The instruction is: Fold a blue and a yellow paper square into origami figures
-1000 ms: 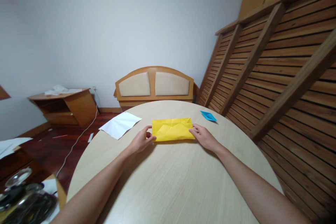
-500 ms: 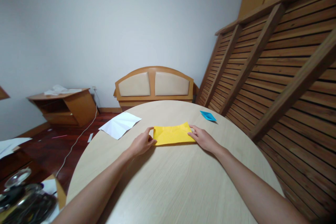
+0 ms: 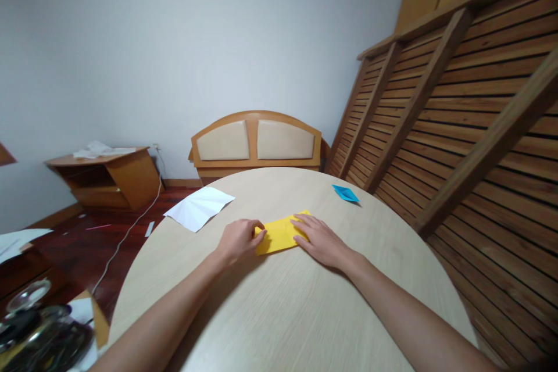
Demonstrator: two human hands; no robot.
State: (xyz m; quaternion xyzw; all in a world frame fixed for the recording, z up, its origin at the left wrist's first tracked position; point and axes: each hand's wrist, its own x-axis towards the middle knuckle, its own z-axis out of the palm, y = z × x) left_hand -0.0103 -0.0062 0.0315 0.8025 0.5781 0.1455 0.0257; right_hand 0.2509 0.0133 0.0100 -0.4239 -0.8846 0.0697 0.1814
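A folded strip of yellow paper [image 3: 279,235] lies on the round table in front of me, slightly slanted, its right end farther from me. At its left end is my left hand [image 3: 239,239], fingers curled and thumb and forefinger at the paper's edge. My right hand [image 3: 321,240] rests palm down over the paper's right end, its fingers stretched out and a little apart. The hands partly hide both ends of the paper.
The pale round table [image 3: 279,314] carries a creased white sheet [image 3: 199,208] at the left and a small blue folded paper [image 3: 346,193] at the right. A slatted wooden frame [image 3: 436,128] leans close on the right. Behind stands a headboard [image 3: 256,139].
The yellow paper has come down flatter, nearer to me, and turned slightly. My right hand has moved left from its right edge onto its top, fingers now spread.
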